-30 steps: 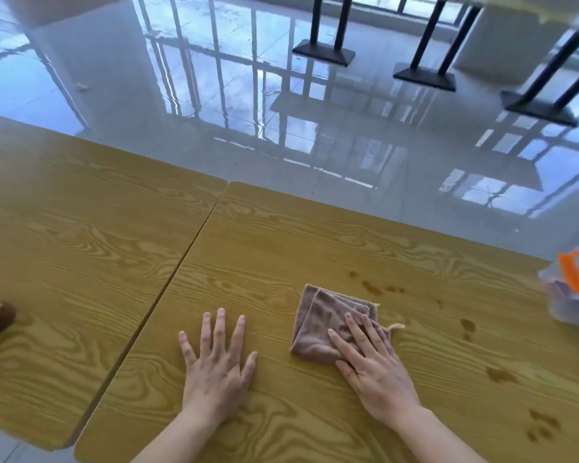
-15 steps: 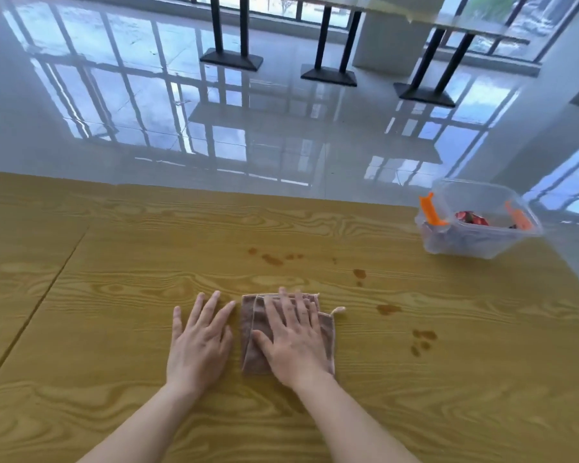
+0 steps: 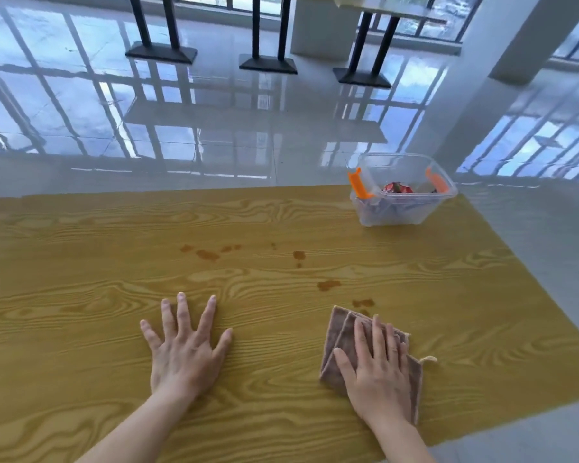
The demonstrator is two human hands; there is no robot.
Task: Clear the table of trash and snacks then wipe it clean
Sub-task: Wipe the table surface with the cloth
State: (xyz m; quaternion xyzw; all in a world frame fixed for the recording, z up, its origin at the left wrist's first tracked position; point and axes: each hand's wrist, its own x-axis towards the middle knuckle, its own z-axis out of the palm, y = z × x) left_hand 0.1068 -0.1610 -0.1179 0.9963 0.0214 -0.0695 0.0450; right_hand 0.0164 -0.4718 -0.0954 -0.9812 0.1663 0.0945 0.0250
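A folded brown-grey cloth [image 3: 338, 342] lies on the yellow wood-grain table [image 3: 81, 295]. My right hand [image 3: 376, 369] presses flat on top of it, fingers spread, covering most of it. Flat on the bare table to the left of the cloth rests my left hand [image 3: 184, 349], fingers apart, holding nothing. Several brown stains [image 3: 208, 254] dot the table beyond the hands; one stain [image 3: 363, 303] sits just past the cloth's far corner. A clear plastic bin [image 3: 432, 208] with orange latches stands at the far right corner, with wrappers inside.
The table's right edge [image 3: 528, 295] and near right corner are close to the cloth. Beyond the far edge is a glossy tiled floor [image 3: 214, 128] with black table legs [image 3: 161, 51] and a white pillar [image 3: 522, 38].
My right hand has slid the cloth to the right, away from my left hand, toward the stains near the right edge. The view has turned rightward, bringing the bin fully into sight.
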